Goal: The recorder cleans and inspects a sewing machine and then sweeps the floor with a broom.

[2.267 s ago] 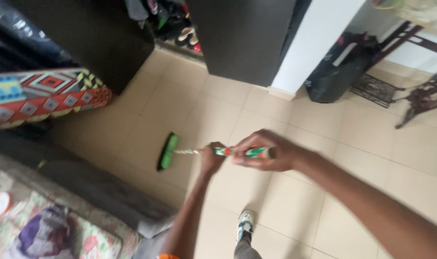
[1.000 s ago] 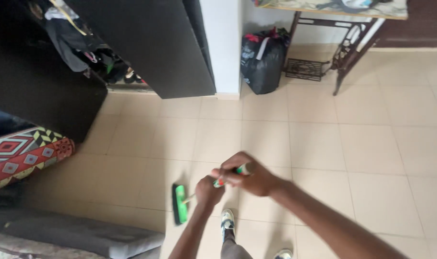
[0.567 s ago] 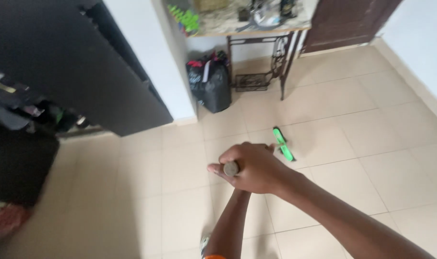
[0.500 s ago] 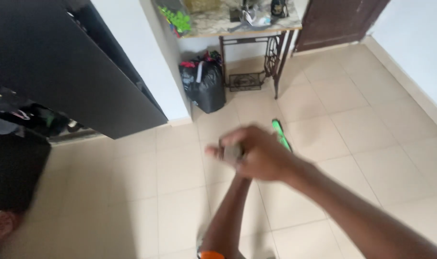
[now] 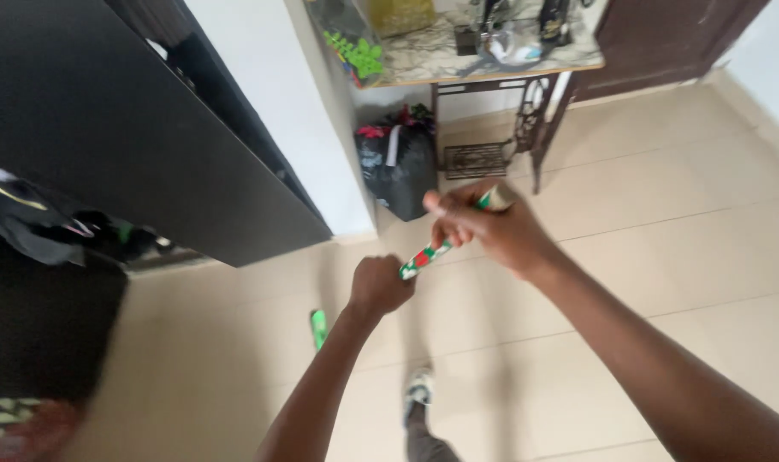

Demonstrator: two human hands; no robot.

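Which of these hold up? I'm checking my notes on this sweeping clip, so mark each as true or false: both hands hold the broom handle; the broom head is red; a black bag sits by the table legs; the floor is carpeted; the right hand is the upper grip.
1. Both the left hand and the right hand hold the patterned broom handle. True.
2. The broom head is red. False: it is green.
3. A black bag stands on the floor beside the metal-legged table. True.
4. The floor is carpeted. False: it is beige tile.
5. The right hand takes the upper grip, near the handle's end. True.
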